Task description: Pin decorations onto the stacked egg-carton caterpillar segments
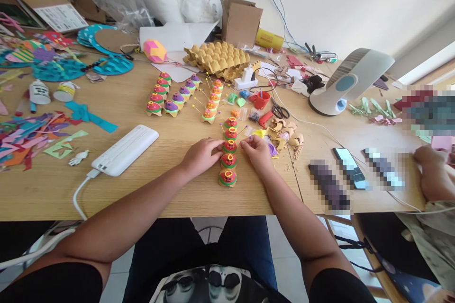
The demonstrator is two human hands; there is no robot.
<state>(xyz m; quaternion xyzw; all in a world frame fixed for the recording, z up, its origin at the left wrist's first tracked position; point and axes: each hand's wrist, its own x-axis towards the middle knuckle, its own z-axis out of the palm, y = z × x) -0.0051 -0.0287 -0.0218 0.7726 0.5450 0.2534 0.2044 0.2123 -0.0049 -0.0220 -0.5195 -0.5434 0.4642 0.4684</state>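
A row of red and green clay-covered egg-carton cups (228, 161) with yellow rings and small faces stands in front of me. My left hand (203, 155) touches the left side of the middle cup, thumb and fingers closed near its edge. At the cup's right side, my right hand (256, 150) is pinched round something too small to make out. Thin pins with purple heads stick out of the second cup from the back. Behind stand an orange row (212, 100), a purple row (178, 98) and another red row (159, 93).
A white power bank (125, 150) and paper strips (26, 139) lie left. Scissors (280, 110), a red cup (261, 100), clay scraps (284, 132), a fan (346, 83) and phones (349, 168) are right. Another person's hand (432, 165) rests at the far right.
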